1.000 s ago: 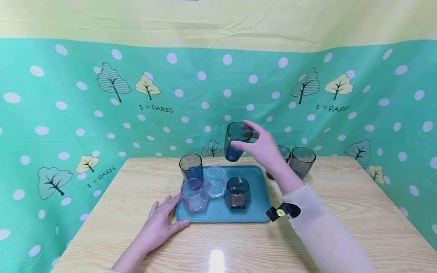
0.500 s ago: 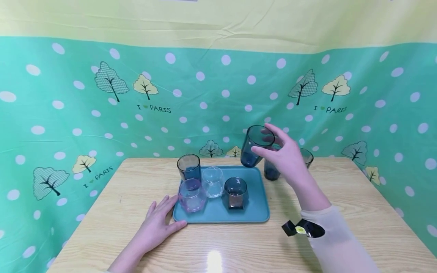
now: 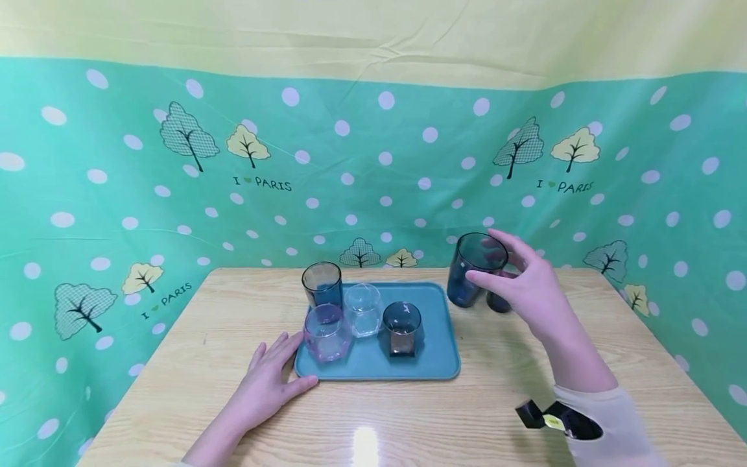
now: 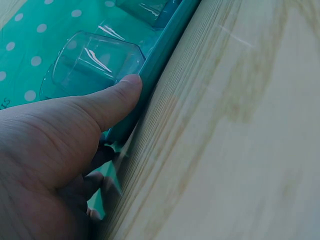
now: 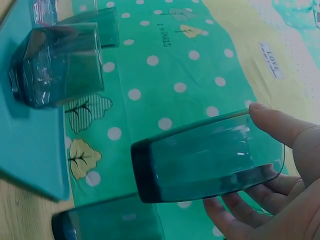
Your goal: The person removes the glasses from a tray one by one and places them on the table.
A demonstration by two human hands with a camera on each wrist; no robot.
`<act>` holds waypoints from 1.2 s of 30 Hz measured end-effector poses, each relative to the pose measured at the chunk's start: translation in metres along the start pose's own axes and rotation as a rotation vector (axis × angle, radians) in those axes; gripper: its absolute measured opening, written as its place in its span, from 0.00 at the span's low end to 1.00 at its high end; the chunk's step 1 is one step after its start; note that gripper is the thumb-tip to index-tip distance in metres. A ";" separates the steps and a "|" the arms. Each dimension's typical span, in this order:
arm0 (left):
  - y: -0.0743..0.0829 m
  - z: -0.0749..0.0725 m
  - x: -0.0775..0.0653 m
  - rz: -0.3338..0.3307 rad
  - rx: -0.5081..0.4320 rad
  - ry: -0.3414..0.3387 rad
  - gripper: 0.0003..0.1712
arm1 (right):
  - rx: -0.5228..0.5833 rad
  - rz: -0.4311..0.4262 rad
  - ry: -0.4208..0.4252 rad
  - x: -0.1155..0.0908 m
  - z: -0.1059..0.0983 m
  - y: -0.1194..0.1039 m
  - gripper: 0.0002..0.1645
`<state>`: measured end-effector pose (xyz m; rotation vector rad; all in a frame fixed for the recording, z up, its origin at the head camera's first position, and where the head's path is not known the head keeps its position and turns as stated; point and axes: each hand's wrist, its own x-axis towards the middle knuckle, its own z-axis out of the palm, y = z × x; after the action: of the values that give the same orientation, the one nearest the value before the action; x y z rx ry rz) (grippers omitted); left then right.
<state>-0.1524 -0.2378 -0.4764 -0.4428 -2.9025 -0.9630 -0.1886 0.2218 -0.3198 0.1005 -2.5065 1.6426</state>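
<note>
My right hand (image 3: 528,288) holds a dark blue-tinted glass tumbler (image 3: 463,285) near its rim, thumb on the near side and fingers behind. The tumbler hangs slightly tilted, just beyond the tray's back right corner; in the right wrist view its thick base (image 5: 145,172) points away from the palm. Another dark tumbler (image 3: 498,302) stands behind it, mostly hidden by the hand. At the front left corner of the blue tray (image 3: 385,372), my left hand (image 3: 265,386) rests with the thumb (image 4: 120,97) on the front rim and the fingers along the left side.
On the tray are a purple-tinted glass (image 3: 328,337), a clear glass (image 3: 363,314) and a short dark grey glass (image 3: 403,331). A brownish tumbler (image 3: 322,285) stands at the back left corner. Behind the wooden table (image 3: 443,421) hangs a dotted green curtain (image 3: 280,214).
My right hand has carried the blue-tinted tumbler rightward and lower, from above the back of the tray to beyond its right side. The left hand has stayed at the tray corner.
</note>
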 end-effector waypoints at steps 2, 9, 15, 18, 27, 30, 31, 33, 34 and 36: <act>0.000 0.000 0.000 0.005 -0.002 0.004 0.54 | -0.010 0.003 -0.001 -0.002 -0.007 0.004 0.57; 0.000 0.002 -0.001 0.021 0.000 0.015 0.53 | -0.087 -0.015 0.035 -0.002 -0.035 0.014 0.56; 0.003 0.001 0.000 0.024 -0.003 0.016 0.53 | -0.148 0.039 0.056 -0.003 -0.060 0.014 0.55; 0.003 0.000 0.000 0.022 -0.011 0.013 0.54 | -0.162 0.063 0.036 -0.002 -0.071 0.015 0.56; 0.002 -0.001 0.001 0.036 -0.009 0.017 0.54 | -0.166 0.028 0.027 0.000 -0.097 0.028 0.53; 0.002 -0.002 0.001 0.036 -0.009 0.017 0.54 | -0.175 0.027 0.031 0.002 -0.102 0.032 0.52; 0.002 -0.002 0.001 0.036 -0.009 0.017 0.54 | -0.183 0.031 0.035 0.002 -0.103 0.034 0.52; 0.002 -0.001 0.001 0.037 -0.008 0.018 0.54 | -0.197 0.043 0.043 0.003 -0.107 0.036 0.53; 0.002 -0.001 0.001 0.038 -0.006 0.018 0.54 | -0.205 0.051 0.047 0.003 -0.108 0.037 0.54; 0.002 -0.001 0.001 0.038 -0.005 0.019 0.54 | -0.217 0.071 0.057 0.003 -0.111 0.040 0.55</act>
<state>-0.1525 -0.2368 -0.4741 -0.4852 -2.8645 -0.9642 -0.1877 0.3396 -0.3116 -0.0595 -2.6526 1.3643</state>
